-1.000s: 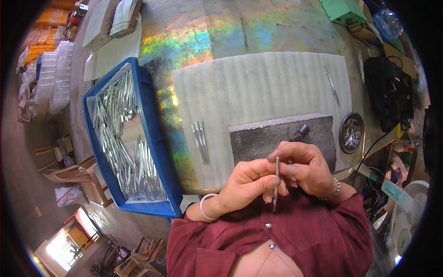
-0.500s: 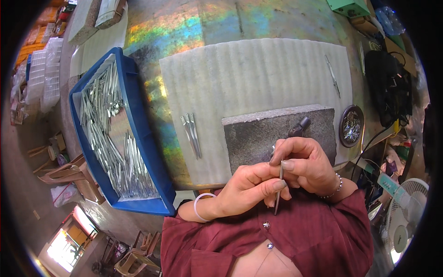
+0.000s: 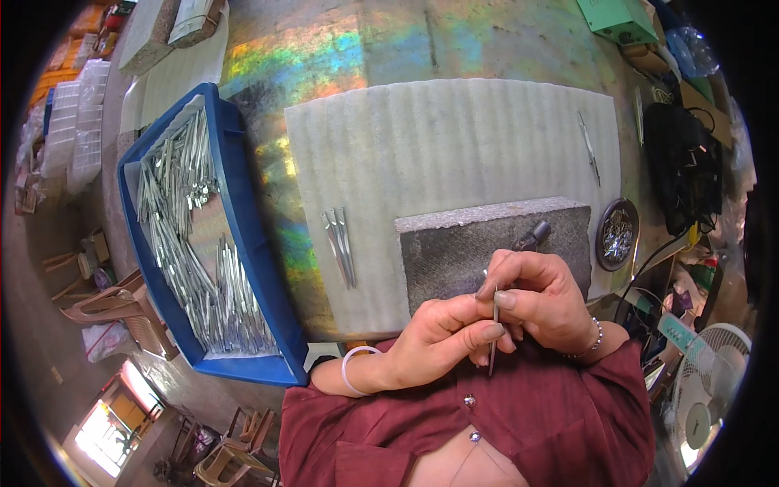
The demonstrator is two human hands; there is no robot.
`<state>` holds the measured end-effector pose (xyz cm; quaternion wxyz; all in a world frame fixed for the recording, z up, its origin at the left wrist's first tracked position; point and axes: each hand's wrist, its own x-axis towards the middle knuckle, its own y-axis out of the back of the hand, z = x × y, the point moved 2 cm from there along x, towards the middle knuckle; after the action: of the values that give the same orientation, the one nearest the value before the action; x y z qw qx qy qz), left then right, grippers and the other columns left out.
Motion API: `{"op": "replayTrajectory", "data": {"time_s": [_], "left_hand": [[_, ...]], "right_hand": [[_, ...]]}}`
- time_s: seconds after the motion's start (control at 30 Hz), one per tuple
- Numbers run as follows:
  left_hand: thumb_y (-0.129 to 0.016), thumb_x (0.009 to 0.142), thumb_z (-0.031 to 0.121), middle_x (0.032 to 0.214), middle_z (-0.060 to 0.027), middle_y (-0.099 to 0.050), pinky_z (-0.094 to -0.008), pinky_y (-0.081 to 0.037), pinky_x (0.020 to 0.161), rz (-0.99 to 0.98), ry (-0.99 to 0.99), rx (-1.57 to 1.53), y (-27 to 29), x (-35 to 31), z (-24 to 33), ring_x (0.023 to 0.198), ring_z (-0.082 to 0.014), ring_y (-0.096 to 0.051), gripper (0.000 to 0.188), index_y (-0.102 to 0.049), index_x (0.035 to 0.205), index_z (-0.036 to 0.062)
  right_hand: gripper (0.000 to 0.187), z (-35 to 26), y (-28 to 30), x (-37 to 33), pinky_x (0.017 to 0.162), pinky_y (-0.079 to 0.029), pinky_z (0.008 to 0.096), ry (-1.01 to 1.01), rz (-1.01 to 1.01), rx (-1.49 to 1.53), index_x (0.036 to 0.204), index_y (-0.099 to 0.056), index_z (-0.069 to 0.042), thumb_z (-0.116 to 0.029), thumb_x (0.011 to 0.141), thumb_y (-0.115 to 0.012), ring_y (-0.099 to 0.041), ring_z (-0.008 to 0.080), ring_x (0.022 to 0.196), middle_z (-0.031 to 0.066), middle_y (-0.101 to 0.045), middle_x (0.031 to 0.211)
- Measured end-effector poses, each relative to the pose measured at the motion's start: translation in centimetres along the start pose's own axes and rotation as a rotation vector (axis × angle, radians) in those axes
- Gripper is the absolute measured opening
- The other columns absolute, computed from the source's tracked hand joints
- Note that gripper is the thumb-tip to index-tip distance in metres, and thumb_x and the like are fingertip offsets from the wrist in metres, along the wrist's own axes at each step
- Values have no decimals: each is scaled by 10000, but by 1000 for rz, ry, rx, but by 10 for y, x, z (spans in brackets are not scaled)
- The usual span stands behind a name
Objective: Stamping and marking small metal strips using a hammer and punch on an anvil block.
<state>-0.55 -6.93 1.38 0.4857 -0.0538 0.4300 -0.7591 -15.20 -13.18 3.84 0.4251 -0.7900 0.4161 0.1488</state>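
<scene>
Both hands meet close to my body, just over the front edge of a dark stone block. Between them stands a slim, tapered metal piece, its narrow end pointing down toward my shirt. My left hand pinches it along its length with thumb and fingers. The thumb and forefinger of my right hand close on its upper end. Some right-hand fingers are hidden behind it. A dark tool lies on the block, partly covered by my right hand. Several similar metal pieces lie on the white foam sheet.
At the left, a blue tray holds many slim metal pieces. A round dark dish of small shiny parts sits right of the block. One thin metal piece lies far right; a black bag and a fan are beyond.
The bench has shifted slightly downward in view. Both hands keep their pinch on the metal piece, which now appears thinner, turned more edge-on.
</scene>
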Motion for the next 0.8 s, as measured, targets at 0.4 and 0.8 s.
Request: {"op": "replayTrajectory", "data": {"time_s": [0.4,0.8], "left_hand": [[-466,960,136,860,-60,-639,-183,-460,601,-19,17,-156,4,-4,1,641,-58,-551,201,-586,1008,-19],[-474,957,138,873,-67,-648,-180,-476,598,-70,-7,-257,10,-14,-1,630,-58,-563,201,-603,988,-14]], "right_hand": [[105,-2,-10,4,445,-398,189,-15,24,-27,919,-586,22,-36,861,-521,-513,85,565,52,-520,797],[171,0,-22,3,453,-397,205,-20,-3,-89,970,-605,29,-73,896,-490,-495,96,516,38,-510,693]]}}
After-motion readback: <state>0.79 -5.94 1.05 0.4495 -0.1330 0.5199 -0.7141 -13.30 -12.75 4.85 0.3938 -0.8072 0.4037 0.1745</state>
